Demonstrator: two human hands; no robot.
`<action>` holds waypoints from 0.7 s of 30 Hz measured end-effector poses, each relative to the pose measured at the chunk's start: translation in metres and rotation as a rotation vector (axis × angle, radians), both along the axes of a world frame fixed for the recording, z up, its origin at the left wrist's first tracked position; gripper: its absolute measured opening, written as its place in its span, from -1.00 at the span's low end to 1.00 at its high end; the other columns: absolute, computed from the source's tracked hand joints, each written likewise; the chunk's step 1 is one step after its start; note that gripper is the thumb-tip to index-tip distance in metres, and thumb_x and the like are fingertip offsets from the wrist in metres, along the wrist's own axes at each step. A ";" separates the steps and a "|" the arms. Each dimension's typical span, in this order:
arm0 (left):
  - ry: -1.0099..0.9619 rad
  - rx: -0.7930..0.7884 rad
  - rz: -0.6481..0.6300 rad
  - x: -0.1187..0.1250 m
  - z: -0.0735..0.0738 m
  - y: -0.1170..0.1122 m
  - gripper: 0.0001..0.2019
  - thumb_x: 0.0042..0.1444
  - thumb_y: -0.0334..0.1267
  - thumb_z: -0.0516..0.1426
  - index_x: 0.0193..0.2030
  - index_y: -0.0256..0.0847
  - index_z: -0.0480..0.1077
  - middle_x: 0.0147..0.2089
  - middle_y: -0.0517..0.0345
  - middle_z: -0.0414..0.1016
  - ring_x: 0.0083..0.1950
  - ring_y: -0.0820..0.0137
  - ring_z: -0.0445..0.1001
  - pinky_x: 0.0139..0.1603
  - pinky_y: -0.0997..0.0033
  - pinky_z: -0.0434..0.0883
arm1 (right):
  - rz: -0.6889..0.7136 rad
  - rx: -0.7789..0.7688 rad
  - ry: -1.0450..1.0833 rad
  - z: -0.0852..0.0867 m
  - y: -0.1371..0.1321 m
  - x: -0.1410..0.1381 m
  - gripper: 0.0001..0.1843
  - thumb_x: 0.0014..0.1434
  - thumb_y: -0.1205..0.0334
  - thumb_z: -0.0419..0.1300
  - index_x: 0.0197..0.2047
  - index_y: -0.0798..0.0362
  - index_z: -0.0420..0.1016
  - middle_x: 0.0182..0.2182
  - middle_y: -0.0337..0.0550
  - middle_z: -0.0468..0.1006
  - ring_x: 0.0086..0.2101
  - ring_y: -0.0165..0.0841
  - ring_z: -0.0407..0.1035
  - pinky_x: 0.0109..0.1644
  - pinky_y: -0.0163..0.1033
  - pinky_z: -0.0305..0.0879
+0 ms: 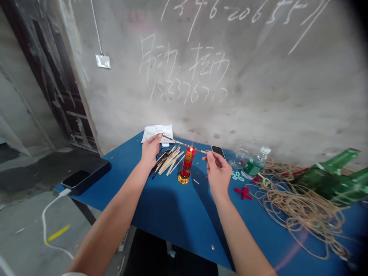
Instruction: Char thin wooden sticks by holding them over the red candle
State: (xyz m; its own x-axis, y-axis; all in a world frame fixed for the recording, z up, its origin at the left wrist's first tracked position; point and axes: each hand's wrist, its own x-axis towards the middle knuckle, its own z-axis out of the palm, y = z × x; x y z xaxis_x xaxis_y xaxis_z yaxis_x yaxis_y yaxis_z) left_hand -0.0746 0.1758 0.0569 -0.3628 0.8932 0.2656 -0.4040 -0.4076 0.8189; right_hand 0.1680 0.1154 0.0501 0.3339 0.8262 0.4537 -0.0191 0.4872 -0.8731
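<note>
A thin wooden strip [178,142], darkened in patches, stretches between my two hands across the flame of a lit red candle [188,163]. My left hand [151,148] pinches its left end, and my right hand [217,168] pinches the other end. The candle stands upright in a small gold holder [183,178]. Left of it lies a loose pile of sticks [169,160], some pale and some blackened. A small pale scrap [196,181] rests on the table near the candle's base.
On the blue table [161,207] are a tangle of cord [304,214], green glass bottles [324,172], a plastic bottle [255,163], a glass jar [239,158], a red knotted piece [243,193], a phone [217,150], papers [157,131] and a black box [86,177] with a white cable [43,220].
</note>
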 end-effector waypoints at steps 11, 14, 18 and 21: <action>0.027 -0.006 -0.018 0.001 0.000 -0.001 -0.60 -0.02 -0.07 0.42 -0.14 -0.31 0.55 -0.63 0.47 0.00 -0.65 0.65 -0.10 -0.66 0.56 -0.15 | -0.002 0.005 0.031 0.001 -0.004 0.004 -0.57 0.17 -0.12 0.36 -0.13 0.10 0.66 -0.44 -0.15 0.58 -0.55 -0.47 0.22 -0.52 -0.31 0.12; 0.032 -0.004 -0.039 0.002 0.000 -0.001 -0.62 -0.02 -0.07 0.42 -0.17 -0.30 0.55 -0.64 0.47 0.00 -0.65 0.65 -0.10 -0.66 0.55 -0.16 | -0.003 0.006 0.033 0.001 -0.005 0.006 -0.59 0.19 -0.10 0.35 -0.14 0.09 0.66 -0.43 -0.15 0.59 -0.54 -0.48 0.21 -0.52 -0.31 0.12; 0.041 -0.010 -0.081 0.003 0.001 -0.002 -0.62 -0.03 -0.06 0.42 -0.17 -0.29 0.54 -0.64 0.47 0.01 -0.65 0.65 -0.11 -0.65 0.54 -0.16 | -0.012 0.000 0.050 0.002 -0.008 0.008 -0.59 0.18 -0.12 0.35 -0.15 0.08 0.65 -0.41 -0.15 0.61 -0.55 -0.48 0.20 -0.54 -0.31 0.11; 0.063 -0.011 -0.115 0.005 0.002 -0.004 -0.63 -0.03 -0.06 0.42 -0.21 -0.28 0.53 -0.64 0.47 0.03 -0.65 0.65 -0.10 -0.65 0.54 -0.17 | -0.027 -0.013 0.090 0.005 -0.010 0.008 -0.57 0.14 -0.14 0.37 -0.17 0.07 0.65 -0.38 -0.13 0.64 -0.56 -0.49 0.20 -0.56 -0.32 0.09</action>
